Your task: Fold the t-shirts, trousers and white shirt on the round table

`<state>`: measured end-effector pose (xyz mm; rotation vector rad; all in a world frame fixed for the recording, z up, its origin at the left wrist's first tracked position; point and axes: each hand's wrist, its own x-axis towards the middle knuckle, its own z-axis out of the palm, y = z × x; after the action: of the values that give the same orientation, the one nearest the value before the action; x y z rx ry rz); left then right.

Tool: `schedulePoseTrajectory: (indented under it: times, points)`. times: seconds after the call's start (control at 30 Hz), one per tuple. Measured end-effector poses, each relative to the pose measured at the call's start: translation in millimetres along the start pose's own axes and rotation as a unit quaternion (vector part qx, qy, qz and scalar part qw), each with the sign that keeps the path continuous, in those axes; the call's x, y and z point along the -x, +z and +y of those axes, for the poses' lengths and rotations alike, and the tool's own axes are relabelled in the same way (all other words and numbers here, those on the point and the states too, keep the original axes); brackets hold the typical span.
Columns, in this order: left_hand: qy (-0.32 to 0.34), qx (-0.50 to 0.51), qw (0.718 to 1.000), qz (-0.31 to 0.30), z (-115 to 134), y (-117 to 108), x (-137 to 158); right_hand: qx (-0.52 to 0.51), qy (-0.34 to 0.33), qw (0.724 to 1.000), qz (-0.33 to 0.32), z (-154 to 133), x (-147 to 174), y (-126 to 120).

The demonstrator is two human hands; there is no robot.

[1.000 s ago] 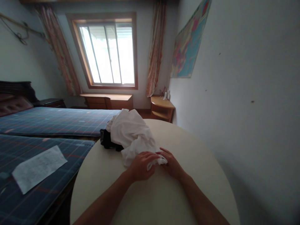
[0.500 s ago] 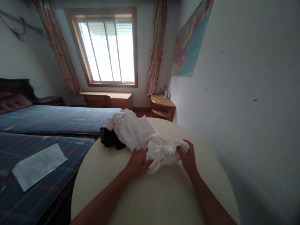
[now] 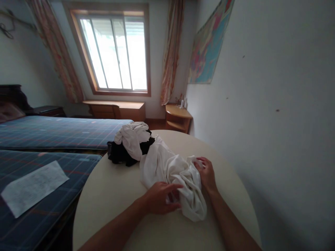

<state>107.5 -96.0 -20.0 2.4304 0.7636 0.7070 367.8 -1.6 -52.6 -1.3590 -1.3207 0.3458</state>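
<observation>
A crumpled white garment (image 3: pixel 167 164) lies across the round table in front of me; its exact kind is hidden by the folds. My left hand (image 3: pixel 162 198) is at its near left side, thumb and fingers curved loosely around a fold. On the right, my right hand (image 3: pixel 207 173) grips the garment's edge between bent fingers and thumb. Just beyond sits a pile with a second white cloth (image 3: pixel 132 136) on top of black cloth (image 3: pixel 119 152). The two white pieces lie close together near the pile's right side.
The pale round table (image 3: pixel 222 209) spans the foreground. Left of it are two plaid mattresses (image 3: pixel 60 129), the nearer one bearing a white sheet of paper (image 3: pixel 35 186). A wooden corner shelf (image 3: pixel 179 113) stands behind the table, beside the wall on the right.
The white garment has come away from the pile towards me, uncovering the black cloth and the other white cloth. My left hand has moved nearer and right. The view has shifted slightly right.
</observation>
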Motion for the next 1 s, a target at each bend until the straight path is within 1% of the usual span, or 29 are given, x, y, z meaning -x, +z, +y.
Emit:
schedulePoseTrajectory:
  times: [0.07, 0.13, 0.2, 0.27, 0.33, 0.4, 0.5, 0.57, 0.63, 0.67, 0.7, 0.73, 0.8, 0.83, 0.9, 0.97, 1.0]
  points:
    - [0.011, -0.064, 0.997, 0.034, -1.6, 3.8, -1.0, 0.037, -0.009, 0.999, -0.029, 0.0, -0.5, 0.0]
    - [-0.004, -0.132, 0.99, 0.056, -6.1, 7.3, -0.7, 0.072, -0.008, 0.994, -0.077, -2.1, -0.3, -0.3]
    - [-0.045, -0.165, 0.983, 0.063, -12.2, 10.5, 0.7, 0.096, -0.018, 0.982, -0.161, -5.0, 1.0, -1.6]
    - [-0.086, -0.164, 0.981, 0.061, -17.4, 12.0, 1.6, 0.116, -0.049, 0.961, -0.246, -8.0, 3.0, -4.2]
    - [-0.106, -0.15, 0.982, 0.05, -19.5, 10.8, 0.9, 0.138, -0.082, 0.941, -0.299, -11.0, 4.7, -8.5]
    - [-0.115, -0.135, 0.983, 0.043, -17.9, 7.4, -1.2, 0.144, -0.097, 0.929, -0.327, -14.7, 5.2, -13.7]
    - [-0.128, -0.092, 0.987, 0.033, -10.1, 1.2, -4.0, 0.096, -0.104, 0.913, -0.382, -22.2, 5.0, -20.2]
    - [-0.145, -0.026, 0.989, 0.006, -2.6, -2.6, -4.2, 0.04, -0.102, 0.901, -0.42, -28.5, 6.1, -22.1]
    - [-0.157, 0.076, 0.984, -0.029, 4.5, -7.1, -3.4, -0.018, -0.078, 0.894, -0.442, -34.8, 8.5, -21.8]
    - [-0.16, 0.131, 0.978, -0.037, 6.8, -10.0, -3.0, -0.042, -0.06, 0.893, -0.444, -37.5, 9.7, -21.1]
    - [-0.16, 0.185, 0.969, -0.032, 7.7, -13.5, -2.6, -0.06, -0.041, 0.896, -0.439, -39.6, 10.6, -20.2]
    - [-0.159, 0.231, 0.96, -0.012, 6.7, -17.6, -2.4, -0.073, -0.025, 0.903, -0.422, -40.7, 10.9, -19.3]
    - [-0.166, 0.285, 0.942, 0.069, -1.5, -27.8, -2.1, -0.081, -0.005, 0.929, -0.36, -39.8, 9.2, -18.2]
    - [-0.176, 0.291, 0.933, 0.119, -8.7, -33.6, -1.7, -0.079, 0.001, 0.945, -0.316, -37.7, 7.2, -18.1]
    - [-0.214, 0.255, 0.915, 0.227, -26.9, -45.6, 0.2, -0.073, 0.01, 0.973, -0.218, -31.4, 1.8, -19.2]
    - [-0.265, 0.2, 0.888, 0.317, -46.2, -55.7, 3.5, -0.063, 0.013, 0.988, -0.141, -24.3, -3.6, -21.1]
    - [-0.288, 0.179, 0.873, 0.349, -54.6, -59.1, 5.5, -0.055, 0.011, 0.991, -0.118, -21.3, -5.5, -22.0]
